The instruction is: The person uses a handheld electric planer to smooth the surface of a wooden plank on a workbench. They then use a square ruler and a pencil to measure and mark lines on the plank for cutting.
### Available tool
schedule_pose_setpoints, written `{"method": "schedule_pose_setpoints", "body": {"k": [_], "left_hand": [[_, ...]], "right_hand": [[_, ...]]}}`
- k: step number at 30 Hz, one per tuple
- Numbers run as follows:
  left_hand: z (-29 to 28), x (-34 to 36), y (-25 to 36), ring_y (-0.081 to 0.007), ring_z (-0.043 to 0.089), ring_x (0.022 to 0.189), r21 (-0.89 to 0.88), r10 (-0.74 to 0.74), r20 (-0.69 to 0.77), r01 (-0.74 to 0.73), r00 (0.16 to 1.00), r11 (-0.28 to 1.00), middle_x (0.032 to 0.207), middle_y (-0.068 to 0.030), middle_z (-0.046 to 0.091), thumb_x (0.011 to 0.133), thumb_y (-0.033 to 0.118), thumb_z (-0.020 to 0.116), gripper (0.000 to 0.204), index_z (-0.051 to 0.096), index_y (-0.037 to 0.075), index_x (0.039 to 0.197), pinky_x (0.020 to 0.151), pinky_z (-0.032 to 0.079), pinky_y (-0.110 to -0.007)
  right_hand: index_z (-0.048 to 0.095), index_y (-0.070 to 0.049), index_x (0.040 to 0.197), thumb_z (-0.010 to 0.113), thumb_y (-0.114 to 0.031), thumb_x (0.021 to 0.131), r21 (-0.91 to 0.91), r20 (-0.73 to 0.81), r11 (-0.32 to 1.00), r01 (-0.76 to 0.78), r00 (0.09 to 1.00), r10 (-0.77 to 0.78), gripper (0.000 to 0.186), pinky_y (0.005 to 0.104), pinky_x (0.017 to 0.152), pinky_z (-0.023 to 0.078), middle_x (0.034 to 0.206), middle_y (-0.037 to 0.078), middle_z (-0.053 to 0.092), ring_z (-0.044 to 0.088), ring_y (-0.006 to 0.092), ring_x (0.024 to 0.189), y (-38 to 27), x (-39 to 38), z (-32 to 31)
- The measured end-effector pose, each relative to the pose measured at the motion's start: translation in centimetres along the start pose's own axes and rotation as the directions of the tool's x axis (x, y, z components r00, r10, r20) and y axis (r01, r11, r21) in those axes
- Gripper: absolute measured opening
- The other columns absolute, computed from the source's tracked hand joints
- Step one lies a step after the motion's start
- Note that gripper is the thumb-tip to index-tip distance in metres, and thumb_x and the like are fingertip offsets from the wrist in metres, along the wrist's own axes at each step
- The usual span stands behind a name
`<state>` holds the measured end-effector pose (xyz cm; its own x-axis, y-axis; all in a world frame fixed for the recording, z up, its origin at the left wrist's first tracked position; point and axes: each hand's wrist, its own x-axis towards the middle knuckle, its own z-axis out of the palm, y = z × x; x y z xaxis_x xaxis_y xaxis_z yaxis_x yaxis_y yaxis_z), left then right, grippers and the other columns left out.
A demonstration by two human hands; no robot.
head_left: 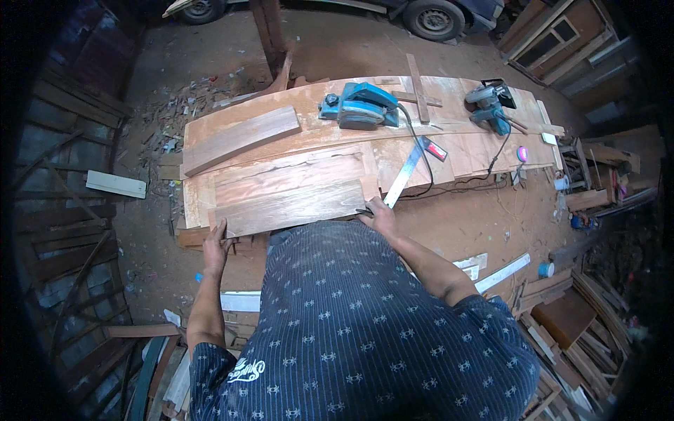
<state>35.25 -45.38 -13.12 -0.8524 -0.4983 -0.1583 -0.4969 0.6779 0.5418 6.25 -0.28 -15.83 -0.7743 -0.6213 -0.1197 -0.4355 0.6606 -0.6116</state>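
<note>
Board [291, 209] lies flat along the near edge of the bench [472, 156], right in front of the person's body, over part of a grained wooden panel [288, 168]; hands well apart, one per end; left hand [216, 244] looks clamped on the board's left end, thumb by the corner; right hand [380, 216] is closed on a slim dark tool [364, 211] at the right end, can't tell if it also grips the wood; progress, as a judgement: board is in place and steadied, reads as mid-handling; top face looks fairly flat, no fresh cut shows, any fine marks too small to make out; thick plank [242, 142] lies apart beyond the panel, untouched; blue power planer [361, 105] and circular saw [490, 107] sit on the far side, neither held, so any power-tool work is judged not under way; pale rule [405, 172] lies slantwise just beside the right hand, red-and-dark piece [434, 149] at its upper end, can't tell if joined; black cord [426, 175] loops near the rule and could snag; crossed sticks [418, 91] lie between planer and saw; round pink-topped item [522, 154] near the right end; wood scraps [172, 130] litter the floor left of the bench; post [269, 42] and parked vehicle [434, 19] beyond, clear of the hands.
</note>
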Motion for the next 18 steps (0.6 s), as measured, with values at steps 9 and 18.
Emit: {"method": "schedule_pose_setpoints", "body": {"k": [9, 18], "left_hand": [[-0.4, 0.0, -0.1, -0.0358, 0.066, 0.121, -0.053, 0.049, -0.018, -0.05, 0.999, 0.997, 0.134, -0.0209, 0.067, 0.077, 0.002, 0.085, 0.073, 0.059, 0.007, 0.144, 0.104, 0.053, -0.041], [-0.4, 0.0, -0.7, -0.0409, 0.065, 0.114, -0.009, 0.115, 0.005, -0.115, 0.993, 0.993, 0.129, -0.0232, 0.066, 0.079, 0.004, 0.083, 0.078, 0.053, 0.013, 0.15, 0.099, 0.054, -0.045]], "right_hand": [[0.071, -0.008, 0.116, 0.08, -0.024, 0.086, 0.082, -0.03, 0.996, -0.019, 0.999, 0.022, 0.035, 0.0459, 0.087, 0.055, 0.104, 0.014, 0.062, 0.066, 0.0366, 0.097, -1.2, -0.3, -0.8], [0.074, -0.006, 0.112, 0.084, -0.017, 0.081, 0.095, -0.148, 0.994, 0.051, 0.988, -0.036, 0.034, 0.0438, 0.078, 0.056, 0.096, 0.014, 0.064, 0.068, 0.0347, 0.088, -0.6, -0.4, 0.0]]}}
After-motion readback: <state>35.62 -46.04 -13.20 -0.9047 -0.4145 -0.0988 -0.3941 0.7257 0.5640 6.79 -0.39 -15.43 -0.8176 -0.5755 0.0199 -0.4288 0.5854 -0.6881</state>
